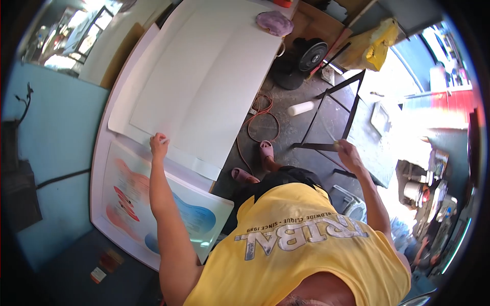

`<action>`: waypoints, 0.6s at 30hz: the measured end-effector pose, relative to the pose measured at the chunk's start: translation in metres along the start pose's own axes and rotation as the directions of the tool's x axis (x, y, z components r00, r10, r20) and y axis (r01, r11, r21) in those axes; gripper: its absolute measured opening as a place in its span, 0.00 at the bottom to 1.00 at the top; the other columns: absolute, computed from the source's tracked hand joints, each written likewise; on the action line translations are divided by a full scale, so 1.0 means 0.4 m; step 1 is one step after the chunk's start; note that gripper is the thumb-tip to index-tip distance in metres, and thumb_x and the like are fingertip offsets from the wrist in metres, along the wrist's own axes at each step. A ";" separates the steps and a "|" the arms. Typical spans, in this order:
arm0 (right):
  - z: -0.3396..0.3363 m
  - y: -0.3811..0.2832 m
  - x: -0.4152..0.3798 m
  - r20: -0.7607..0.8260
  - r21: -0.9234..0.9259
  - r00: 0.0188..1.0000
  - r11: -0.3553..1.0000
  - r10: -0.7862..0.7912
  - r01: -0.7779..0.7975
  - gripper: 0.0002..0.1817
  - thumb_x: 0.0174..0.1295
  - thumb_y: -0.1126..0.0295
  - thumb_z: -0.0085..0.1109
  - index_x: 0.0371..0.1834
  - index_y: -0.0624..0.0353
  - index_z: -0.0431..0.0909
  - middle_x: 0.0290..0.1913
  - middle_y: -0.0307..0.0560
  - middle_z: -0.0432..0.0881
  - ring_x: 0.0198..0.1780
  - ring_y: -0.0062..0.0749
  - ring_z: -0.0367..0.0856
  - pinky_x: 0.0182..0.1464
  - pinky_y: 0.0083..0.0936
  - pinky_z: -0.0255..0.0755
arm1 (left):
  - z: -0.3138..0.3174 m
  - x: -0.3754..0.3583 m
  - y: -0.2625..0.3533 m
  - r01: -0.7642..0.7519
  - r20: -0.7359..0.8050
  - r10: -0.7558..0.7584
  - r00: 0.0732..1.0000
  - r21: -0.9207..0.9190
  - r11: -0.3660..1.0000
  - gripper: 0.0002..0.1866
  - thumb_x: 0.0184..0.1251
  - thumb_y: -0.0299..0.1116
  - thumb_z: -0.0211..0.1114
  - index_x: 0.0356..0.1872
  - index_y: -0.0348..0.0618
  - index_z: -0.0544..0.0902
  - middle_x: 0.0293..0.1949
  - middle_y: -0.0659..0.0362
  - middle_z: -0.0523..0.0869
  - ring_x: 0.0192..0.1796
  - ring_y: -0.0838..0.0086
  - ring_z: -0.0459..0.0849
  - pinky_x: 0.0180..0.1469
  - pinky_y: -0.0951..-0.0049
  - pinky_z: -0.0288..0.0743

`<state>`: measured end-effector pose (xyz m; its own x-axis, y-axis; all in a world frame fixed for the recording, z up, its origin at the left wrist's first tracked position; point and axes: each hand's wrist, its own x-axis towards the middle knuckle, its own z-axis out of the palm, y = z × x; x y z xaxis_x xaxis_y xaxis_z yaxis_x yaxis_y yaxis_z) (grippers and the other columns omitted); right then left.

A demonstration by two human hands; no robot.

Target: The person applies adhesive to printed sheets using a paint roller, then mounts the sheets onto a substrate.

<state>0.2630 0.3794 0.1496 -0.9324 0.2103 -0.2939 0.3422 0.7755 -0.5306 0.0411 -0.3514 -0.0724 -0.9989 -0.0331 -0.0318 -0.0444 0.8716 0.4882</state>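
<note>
My left hand (159,145) is at the lower edge of a large white sheet (199,66) on the long table. Its fingers are pinched together; a small pale bit shows at them, too small to name. Just below lies a printed panel (153,204) with orange and blue shapes. My right hand (349,156) is out to the right, above the floor near a dark metal frame. Its fingers are closed round the end of a thin, pale strip (327,128) that points up and left.
A purple cloth (274,23) lies at the table's far end. Beside the table are a black fan (310,55), an orange cable (278,125), a white roll (300,108) and the metal frame (353,115). A yellow bag (375,51) is at the upper right.
</note>
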 end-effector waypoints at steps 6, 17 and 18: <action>-0.172 0.036 -0.261 -0.176 0.513 0.910 0.824 0.375 -0.240 0.18 0.80 0.54 0.53 0.55 0.57 0.78 0.17 0.32 0.71 0.11 0.14 0.61 0.11 0.19 0.50 | -0.005 0.012 -0.045 -0.063 -0.004 0.063 0.998 -0.249 0.967 0.07 0.68 0.27 0.67 0.44 0.39 0.87 0.36 0.56 0.89 0.38 0.71 0.85 0.47 0.68 0.81; -0.460 0.465 -0.365 -0.586 0.196 0.527 0.738 0.616 -0.645 0.21 0.74 0.56 0.52 0.43 0.65 0.86 0.38 0.65 0.88 0.37 0.55 0.88 0.47 0.45 0.80 | -0.152 -0.036 0.152 0.280 -0.088 -0.350 0.933 -0.435 0.856 0.17 0.78 0.31 0.61 0.62 0.34 0.80 0.60 0.52 0.85 0.60 0.64 0.82 0.65 0.65 0.75; -0.457 0.562 -0.325 -0.591 0.081 0.575 0.750 0.566 -0.656 0.21 0.74 0.56 0.51 0.43 0.66 0.85 0.42 0.69 0.88 0.44 0.62 0.88 0.52 0.50 0.79 | -0.172 -0.062 0.190 0.225 -0.143 -0.304 0.942 -0.403 0.887 0.17 0.79 0.32 0.61 0.62 0.34 0.80 0.60 0.51 0.85 0.60 0.64 0.82 0.65 0.65 0.75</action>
<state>0.4399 0.6353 0.2137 -0.4111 0.9116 0.0001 0.8779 0.3959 -0.2693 0.0617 -0.3179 0.0255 -0.9288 -0.3667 -0.0534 -0.2693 0.5688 0.7771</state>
